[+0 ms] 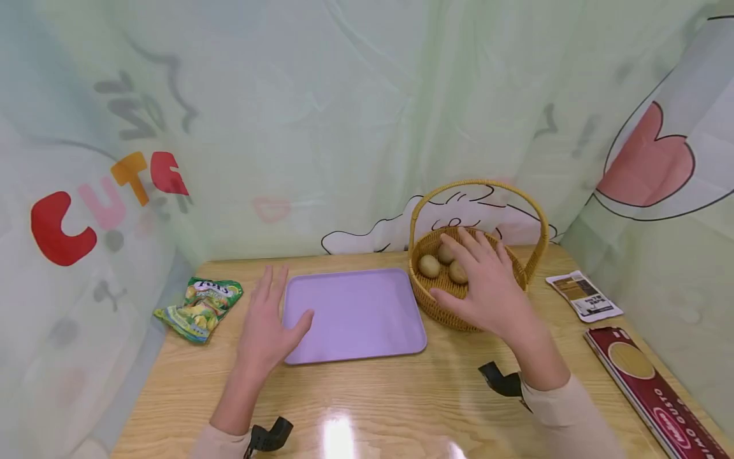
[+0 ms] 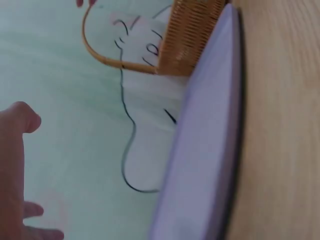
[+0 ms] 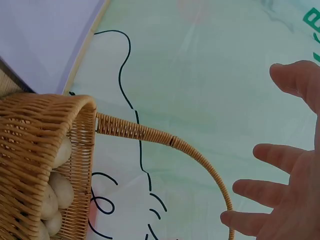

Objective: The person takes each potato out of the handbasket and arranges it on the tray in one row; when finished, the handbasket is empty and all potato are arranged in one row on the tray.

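My left hand (image 1: pixel 266 335) is over the left edge of a flat lilac tray (image 1: pixel 358 315), fingers straight and thumb spread, holding nothing. To the right stands a round wicker basket (image 1: pixel 440 312) with a tall arched handle (image 1: pixel 478 182). Several round, pale-brown, egg-like things (image 1: pixel 429 266) lie inside it. My right hand (image 1: pixel 490 290), fingers spread, is raised over the basket and hides part of its right side. In the right wrist view, the fingertips (image 3: pixel 232 218) overlap the handle, and no object is in the hand.
At the left lies a green snack bag (image 1: pixel 203 307). On the right are a small white-and-brown packet (image 1: pixel 583 296) and a long dark-red package (image 1: pixel 654 389). A printed curtain (image 1: pixel 309 127) hangs behind and beside the wooden table (image 1: pixel 378 408).
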{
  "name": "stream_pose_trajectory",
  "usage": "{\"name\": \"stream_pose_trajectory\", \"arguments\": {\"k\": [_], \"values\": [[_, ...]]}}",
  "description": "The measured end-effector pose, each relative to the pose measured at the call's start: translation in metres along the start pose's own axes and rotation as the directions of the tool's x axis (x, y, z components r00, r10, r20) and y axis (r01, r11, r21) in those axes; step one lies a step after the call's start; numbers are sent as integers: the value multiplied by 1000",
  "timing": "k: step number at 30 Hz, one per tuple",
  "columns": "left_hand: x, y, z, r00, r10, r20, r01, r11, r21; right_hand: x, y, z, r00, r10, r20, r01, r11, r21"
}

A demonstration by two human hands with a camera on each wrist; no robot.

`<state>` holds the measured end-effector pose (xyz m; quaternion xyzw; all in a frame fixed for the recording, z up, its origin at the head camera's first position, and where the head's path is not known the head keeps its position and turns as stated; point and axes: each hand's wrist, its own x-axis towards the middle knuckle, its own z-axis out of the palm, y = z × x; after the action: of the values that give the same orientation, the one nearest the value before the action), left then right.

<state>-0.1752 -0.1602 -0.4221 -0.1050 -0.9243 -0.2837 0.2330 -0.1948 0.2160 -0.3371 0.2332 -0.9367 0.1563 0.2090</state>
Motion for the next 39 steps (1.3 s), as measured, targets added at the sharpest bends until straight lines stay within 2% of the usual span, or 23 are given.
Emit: {"name": "stream_pose_trajectory", "arguments": {"k": [4, 7, 13, 16, 19, 22, 26, 31, 39], "values": [[-8, -20, 15, 998, -53, -18, 50, 986, -158, 6, 6, -3, 1000, -7, -6, 7, 1000, 5], [-10, -34, 28, 997, -76, -3, 73, 966, -246, 10, 11, -6, 1000, 20, 3, -20, 1000, 14], [-11, -56, 55, 987, -125, 104, 155, 917, -368, 17, 23, -13, 998, 62, -1, -61, 997, 46], [-16, -64, 60, 980, -144, 136, 189, 881, -434, 23, 28, -13, 998, 57, 12, -58, 997, 58], [-21, -69, 61, 981, -153, 122, 194, 837, -511, 29, 32, -12, 997, 64, 47, -67, 996, 61], [-23, -75, 62, 980, -168, 108, 200, 813, -546, 36, 38, -10, 993, 78, 87, -83, 994, 66], [-26, -80, 66, 976, -189, 111, 219, 819, -531, 46, 48, -7, 989, 85, 121, -93, 994, 57], [-27, -80, 67, 972, -219, 81, 230, 837, -497, 56, 59, 0, 983, 98, 156, -105, 994, 38], [-31, -84, 67, 947, -296, 128, 321, 831, -455, 67, 75, 15, 969, 114, 219, -130, 990, 61]]}}
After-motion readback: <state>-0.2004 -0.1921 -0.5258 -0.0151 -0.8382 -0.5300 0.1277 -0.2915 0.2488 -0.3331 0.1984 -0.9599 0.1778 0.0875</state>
